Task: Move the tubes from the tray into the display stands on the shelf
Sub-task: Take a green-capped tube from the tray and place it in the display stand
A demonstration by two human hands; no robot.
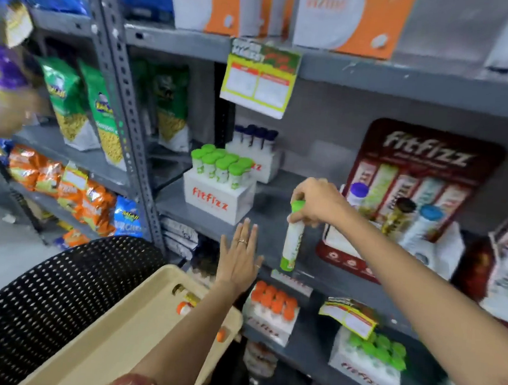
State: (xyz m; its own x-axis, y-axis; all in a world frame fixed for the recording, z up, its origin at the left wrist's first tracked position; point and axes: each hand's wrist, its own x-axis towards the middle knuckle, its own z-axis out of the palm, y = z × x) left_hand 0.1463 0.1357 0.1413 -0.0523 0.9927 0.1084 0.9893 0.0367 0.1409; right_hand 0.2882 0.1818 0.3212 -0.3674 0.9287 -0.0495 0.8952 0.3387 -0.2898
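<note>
Right hand (314,201) grips green-capped tube (292,238) upright before the shelf (270,224), right of the full white stand (217,197). Left hand (240,259) open, flat, above tray (132,331); orange-capped tubes (183,307) inside.

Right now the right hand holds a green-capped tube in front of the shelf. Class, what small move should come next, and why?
Probably carry the green-capped tube left and up toward the white Fitfizz stand. The right hand grips it by the cap, hanging upright, and that stand already holds matching green-capped tubes. Whether a slot is free cannot be told. The left hand is open and empty.
</note>
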